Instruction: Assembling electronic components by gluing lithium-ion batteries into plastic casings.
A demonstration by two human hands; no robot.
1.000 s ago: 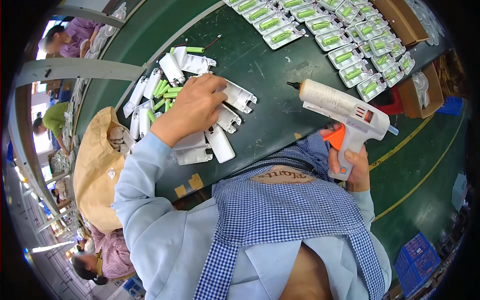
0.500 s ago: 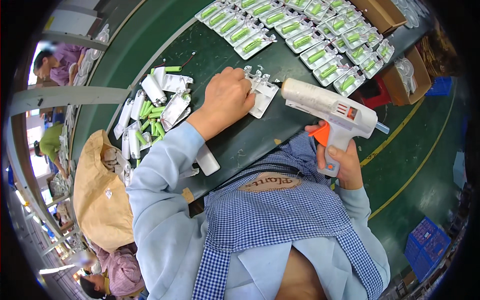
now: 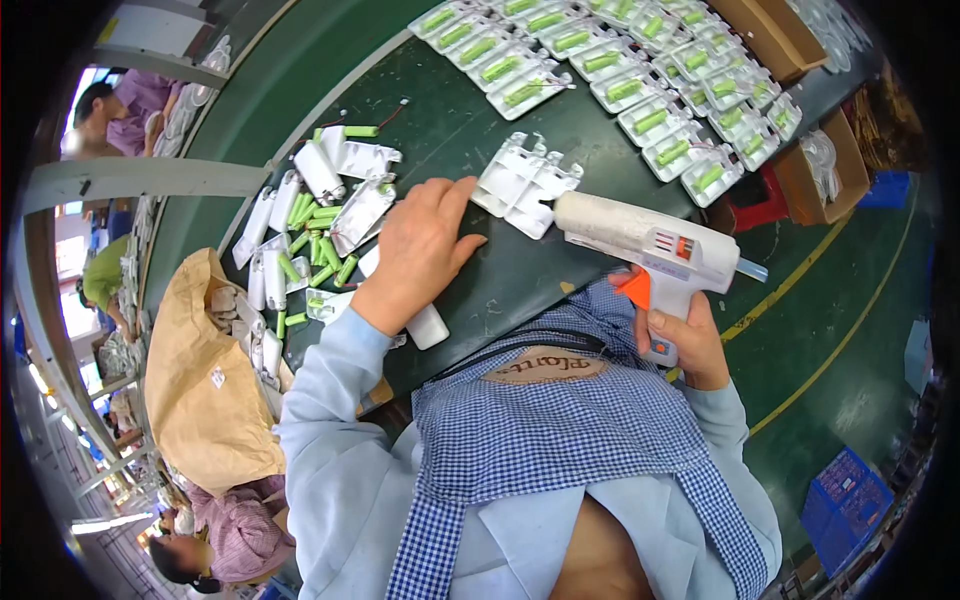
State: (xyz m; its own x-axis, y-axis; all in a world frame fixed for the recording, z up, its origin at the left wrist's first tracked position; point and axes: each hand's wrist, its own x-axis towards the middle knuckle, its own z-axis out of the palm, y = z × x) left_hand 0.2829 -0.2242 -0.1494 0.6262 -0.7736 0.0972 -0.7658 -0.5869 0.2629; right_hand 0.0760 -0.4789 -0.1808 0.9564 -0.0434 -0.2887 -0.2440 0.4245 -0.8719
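Observation:
In my right hand [image 3: 690, 335] is a white hot glue gun [image 3: 640, 235] with an orange trigger, my fingers wrapped round its handle. Its front end points left, close to a white plastic housing [image 3: 525, 187] lying on the dark green table; a glue stick sticks out of its rear. My left hand [image 3: 420, 235] is open and holds nothing, thumb apart from the fingers, just left of the housing. A white plastic cover [image 3: 428, 326] lies partly hidden under that hand. Further left is a loose pile of white housings [image 3: 360, 215] and green battery packs [image 3: 320, 250].
Rows of white housings with green battery packs [image 3: 600, 62] cover the far table. A brown paper bag [image 3: 205, 380] stands at the left. Cardboard boxes [image 3: 822, 170] are at the right, and a blue crate [image 3: 848, 505] is on the floor. Other people [image 3: 240, 535] sit beyond the left frame.
My left hand has let go of the white housing and moved left, its fingers opening. The housing now lies uncovered and turned. The glue gun has shifted slightly left and down.

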